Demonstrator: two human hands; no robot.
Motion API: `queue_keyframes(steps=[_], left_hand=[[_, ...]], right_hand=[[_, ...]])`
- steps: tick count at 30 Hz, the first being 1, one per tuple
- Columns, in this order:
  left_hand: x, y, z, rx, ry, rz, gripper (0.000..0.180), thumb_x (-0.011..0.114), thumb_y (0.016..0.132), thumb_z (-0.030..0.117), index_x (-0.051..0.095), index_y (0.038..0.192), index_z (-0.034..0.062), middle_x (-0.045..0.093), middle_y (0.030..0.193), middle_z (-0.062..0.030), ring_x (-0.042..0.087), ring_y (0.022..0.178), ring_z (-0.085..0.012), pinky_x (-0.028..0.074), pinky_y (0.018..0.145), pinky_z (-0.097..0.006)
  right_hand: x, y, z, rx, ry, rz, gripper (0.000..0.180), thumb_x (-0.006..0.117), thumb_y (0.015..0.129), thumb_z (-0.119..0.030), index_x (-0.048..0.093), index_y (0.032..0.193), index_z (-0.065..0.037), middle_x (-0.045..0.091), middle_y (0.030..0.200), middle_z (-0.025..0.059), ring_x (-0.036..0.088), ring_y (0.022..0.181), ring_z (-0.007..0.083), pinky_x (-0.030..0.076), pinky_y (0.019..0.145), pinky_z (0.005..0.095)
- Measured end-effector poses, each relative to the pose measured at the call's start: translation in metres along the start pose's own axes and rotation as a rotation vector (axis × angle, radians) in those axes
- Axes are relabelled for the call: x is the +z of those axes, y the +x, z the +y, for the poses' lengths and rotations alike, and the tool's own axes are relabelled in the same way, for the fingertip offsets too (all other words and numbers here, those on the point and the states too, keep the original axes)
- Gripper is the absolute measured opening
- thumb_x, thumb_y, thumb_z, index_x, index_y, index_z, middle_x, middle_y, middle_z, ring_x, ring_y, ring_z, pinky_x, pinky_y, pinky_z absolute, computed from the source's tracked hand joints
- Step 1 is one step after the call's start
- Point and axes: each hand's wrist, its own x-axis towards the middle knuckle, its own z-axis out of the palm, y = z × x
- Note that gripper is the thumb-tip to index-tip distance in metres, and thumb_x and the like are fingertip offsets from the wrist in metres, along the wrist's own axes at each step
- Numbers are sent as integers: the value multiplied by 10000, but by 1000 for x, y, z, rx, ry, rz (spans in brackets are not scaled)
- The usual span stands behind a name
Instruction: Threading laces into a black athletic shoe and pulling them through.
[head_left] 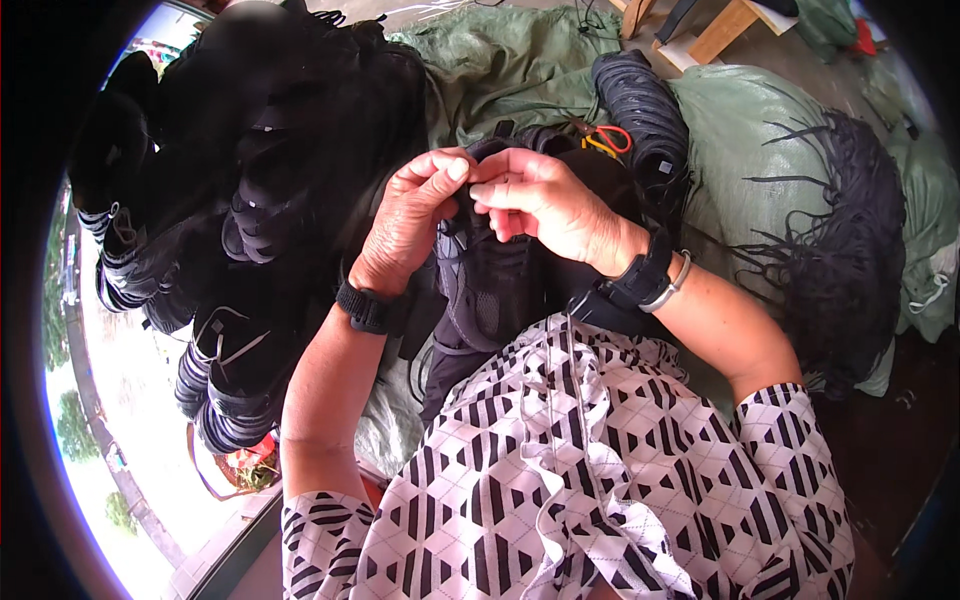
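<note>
My left hand (412, 215) and my right hand (555, 205) meet in the middle, thumbs and fingertips pinched close together. Whatever lies between the fingertips is too small and dark to make out. Right below them, a black piece with mesh panels (487, 300), which looks like a shoe upper, rests on my lap. More black material shows just behind my fingers. Scissors (608, 140) with red and yellow handles lie beyond my right hand, partly hidden among dark pieces.
Large piles of nested black shoe uppers (290, 150) rise at the left. Another nested stack (645, 115) stands at the far right of my hands. A bundle of black laces (845, 240) lies on green woven sacking (745, 130). Wooden legs (722, 32) show at the back.
</note>
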Motion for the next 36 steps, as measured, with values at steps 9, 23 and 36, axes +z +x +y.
queue_keyframes(steps=[9, 23, 36], left_hand=[[-2, 0, -9, -56, -47, 73, 232, 616, 914, 233, 652, 1060, 56, 623, 903, 32, 519, 767, -22, 392, 655, -167], [58, -10, 75, 40, 286, -148, 222, 541, 956, 238, 666, 957, 54, 551, 716, 53, 416, 588, -24, 356, 555, -176], [-46, -46, 7, -15, -339, 364, 230, 534, 957, 269, 587, 1081, 83, 514, 768, 58, 476, 670, -56, 415, 610, -214]], right_hand=[[25, -17, -36, -53, -303, -14, 280, 529, 952, -252, 599, 801, -26, 567, 648, 17, 451, 460, 49, 355, 413, 170], [19, -74, -117, -653, -342, -107, 337, 451, 980, -292, 543, 848, 3, 513, 780, 94, 421, 565, 97, 343, 476, 202], [-147, -102, -51, -416, 304, 338, 194, 555, 933, -250, 579, 915, -58, 504, 622, -5, 480, 552, 127, 421, 583, 292]])
